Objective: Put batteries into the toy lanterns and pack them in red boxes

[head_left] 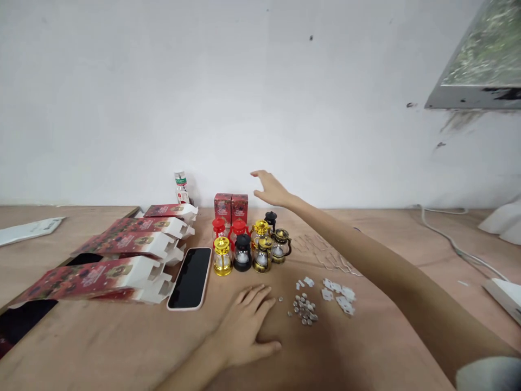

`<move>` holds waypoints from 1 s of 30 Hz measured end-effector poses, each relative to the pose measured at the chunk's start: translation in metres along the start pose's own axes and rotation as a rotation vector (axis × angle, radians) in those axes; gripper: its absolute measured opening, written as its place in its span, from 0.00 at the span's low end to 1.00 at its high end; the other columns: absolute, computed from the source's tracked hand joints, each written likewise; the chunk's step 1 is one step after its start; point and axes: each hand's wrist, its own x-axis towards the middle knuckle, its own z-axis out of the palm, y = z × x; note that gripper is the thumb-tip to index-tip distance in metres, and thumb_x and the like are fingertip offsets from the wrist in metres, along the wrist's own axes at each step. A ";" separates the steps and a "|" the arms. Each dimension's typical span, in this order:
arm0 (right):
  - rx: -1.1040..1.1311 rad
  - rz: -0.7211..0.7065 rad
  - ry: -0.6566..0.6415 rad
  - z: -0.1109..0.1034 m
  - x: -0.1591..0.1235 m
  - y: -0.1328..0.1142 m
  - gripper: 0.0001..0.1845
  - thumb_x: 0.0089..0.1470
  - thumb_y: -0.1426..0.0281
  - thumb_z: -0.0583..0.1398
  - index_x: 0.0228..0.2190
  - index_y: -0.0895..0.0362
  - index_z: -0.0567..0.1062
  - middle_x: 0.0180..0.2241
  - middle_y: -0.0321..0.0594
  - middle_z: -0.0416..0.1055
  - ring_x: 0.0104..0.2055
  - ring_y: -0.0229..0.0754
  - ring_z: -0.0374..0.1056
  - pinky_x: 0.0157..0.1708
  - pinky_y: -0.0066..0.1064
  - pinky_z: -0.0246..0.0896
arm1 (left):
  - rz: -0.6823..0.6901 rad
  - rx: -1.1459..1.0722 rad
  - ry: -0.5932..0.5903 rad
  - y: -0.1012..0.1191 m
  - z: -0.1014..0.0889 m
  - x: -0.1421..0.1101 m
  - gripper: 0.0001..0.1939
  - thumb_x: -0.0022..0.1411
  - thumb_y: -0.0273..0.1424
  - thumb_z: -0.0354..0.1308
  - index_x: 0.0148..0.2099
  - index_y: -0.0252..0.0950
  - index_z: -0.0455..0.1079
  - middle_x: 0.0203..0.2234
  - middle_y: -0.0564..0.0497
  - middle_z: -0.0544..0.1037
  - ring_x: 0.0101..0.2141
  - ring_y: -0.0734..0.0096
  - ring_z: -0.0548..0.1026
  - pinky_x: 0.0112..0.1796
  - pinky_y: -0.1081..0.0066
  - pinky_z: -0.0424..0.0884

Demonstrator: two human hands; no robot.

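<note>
My left hand (247,326) lies flat on the wooden table with its fingers spread and nothing in it. Stretched out above the back of the table, my right hand (272,190) is empty, thumb and forefinger apart. It is nearest to two small upright red printed boxes (239,208) by the wall. Between my hands stand several miniature lanterns: red (218,227), gold (222,258), black (243,255) and bronze-coloured (280,247). Right of my left hand lie a pile of silvery button cells (305,309) and some small white plastic pieces (345,298).
A phone (189,278) with a pink edge lies left of the lanterns. Flattened red cartons (118,274) overlap further left. A small bottle (181,187) stands by the wall. Pale thin loops (325,255) lie under my right forearm. A white cable (443,233) runs along the right.
</note>
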 end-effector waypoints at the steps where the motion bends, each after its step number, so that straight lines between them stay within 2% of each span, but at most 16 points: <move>1: -0.023 -0.009 0.017 -0.010 -0.015 0.002 0.27 0.50 0.76 0.55 0.53 0.61 0.63 0.56 0.51 0.62 0.58 0.52 0.58 0.57 0.48 0.52 | 0.001 -0.004 -0.001 -0.001 0.000 0.000 0.38 0.52 0.41 0.65 0.61 0.33 0.59 0.62 0.37 0.57 0.61 0.47 0.54 0.58 0.47 0.54; 3: -0.069 -0.008 0.014 -0.023 -0.050 0.007 0.21 0.53 0.73 0.53 0.49 0.60 0.67 0.49 0.50 0.69 0.51 0.52 0.64 0.52 0.48 0.58 | 0.000 -0.015 -0.006 -0.004 0.002 0.002 0.40 0.50 0.44 0.66 0.61 0.35 0.58 0.63 0.38 0.56 0.62 0.47 0.53 0.58 0.47 0.53; 5: -0.111 -0.007 -0.018 -0.027 -0.084 0.011 0.18 0.52 0.71 0.54 0.47 0.60 0.69 0.46 0.50 0.71 0.49 0.54 0.65 0.50 0.49 0.59 | 0.001 -0.020 -0.015 -0.006 0.003 0.003 0.42 0.49 0.47 0.66 0.62 0.35 0.57 0.63 0.39 0.55 0.62 0.47 0.52 0.59 0.47 0.52; 9: -0.261 -0.089 -0.216 -0.016 -0.133 0.017 0.26 0.53 0.70 0.57 0.54 0.59 0.65 0.54 0.51 0.66 0.54 0.55 0.61 0.53 0.48 0.57 | 0.011 0.012 -0.047 -0.006 0.005 0.005 0.44 0.52 0.48 0.63 0.64 0.34 0.53 0.64 0.39 0.51 0.63 0.49 0.49 0.60 0.46 0.48; 12: -0.296 -0.078 -0.216 -0.005 -0.149 0.017 0.27 0.54 0.68 0.58 0.56 0.56 0.63 0.57 0.48 0.63 0.56 0.53 0.59 0.55 0.46 0.55 | 0.001 0.062 -0.064 -0.004 0.006 0.006 0.43 0.55 0.49 0.59 0.65 0.34 0.50 0.65 0.39 0.50 0.64 0.50 0.47 0.61 0.47 0.47; 14: -0.297 0.001 -0.161 -0.002 -0.157 0.015 0.24 0.54 0.67 0.58 0.53 0.54 0.65 0.54 0.46 0.66 0.54 0.52 0.62 0.51 0.43 0.58 | -0.011 0.089 -0.075 -0.003 0.007 0.007 0.42 0.57 0.49 0.57 0.66 0.35 0.48 0.65 0.40 0.48 0.64 0.51 0.46 0.61 0.47 0.46; 16: -0.290 0.128 -0.123 -0.004 -0.164 0.013 0.19 0.53 0.68 0.59 0.48 0.55 0.67 0.47 0.46 0.71 0.47 0.51 0.67 0.42 0.39 0.62 | -0.012 0.104 -0.069 -0.001 0.010 0.011 0.42 0.59 0.49 0.55 0.67 0.34 0.46 0.65 0.40 0.47 0.64 0.51 0.45 0.61 0.48 0.44; 19: -0.313 0.323 -0.082 -0.011 -0.177 0.015 0.15 0.48 0.64 0.63 0.38 0.56 0.70 0.35 0.45 0.74 0.37 0.50 0.69 0.33 0.34 0.60 | -0.006 0.113 -0.018 0.003 0.016 0.022 0.42 0.61 0.49 0.53 0.67 0.32 0.44 0.65 0.38 0.47 0.64 0.52 0.45 0.61 0.48 0.43; 21: -0.305 0.388 -0.053 -0.015 -0.185 0.023 0.17 0.44 0.62 0.65 0.35 0.56 0.71 0.32 0.45 0.74 0.35 0.51 0.69 0.31 0.34 0.59 | -0.006 0.115 0.008 0.007 0.020 0.033 0.40 0.62 0.48 0.51 0.67 0.30 0.44 0.65 0.36 0.47 0.64 0.52 0.46 0.61 0.46 0.43; 23: -0.208 0.419 -0.008 -0.018 -0.192 0.034 0.19 0.42 0.61 0.66 0.36 0.56 0.72 0.33 0.45 0.75 0.37 0.52 0.69 0.32 0.36 0.59 | -0.005 0.116 0.018 0.012 0.022 0.043 0.39 0.63 0.47 0.50 0.67 0.28 0.45 0.65 0.36 0.47 0.64 0.52 0.46 0.60 0.44 0.43; 25: 0.002 0.454 0.052 -0.019 -0.198 0.047 0.17 0.42 0.62 0.66 0.36 0.54 0.74 0.35 0.44 0.75 0.38 0.52 0.69 0.34 0.36 0.59 | -0.013 0.116 0.019 0.016 0.023 0.051 0.39 0.63 0.46 0.50 0.66 0.27 0.45 0.64 0.35 0.47 0.64 0.52 0.46 0.60 0.43 0.44; 28: 0.536 0.592 0.138 -0.016 -0.206 0.061 0.13 0.42 0.61 0.64 0.30 0.55 0.75 0.31 0.42 0.75 0.35 0.48 0.70 0.32 0.36 0.61 | -0.056 0.117 0.018 0.023 0.022 0.059 0.40 0.62 0.46 0.53 0.66 0.26 0.46 0.64 0.34 0.49 0.64 0.51 0.47 0.60 0.43 0.44; 30: 0.820 0.655 0.182 -0.009 -0.212 0.062 0.15 0.43 0.57 0.62 0.28 0.55 0.75 0.28 0.41 0.75 0.32 0.47 0.71 0.30 0.35 0.63 | -0.063 0.111 0.028 0.026 0.022 0.062 0.40 0.60 0.45 0.55 0.65 0.26 0.48 0.63 0.34 0.51 0.64 0.50 0.49 0.60 0.43 0.44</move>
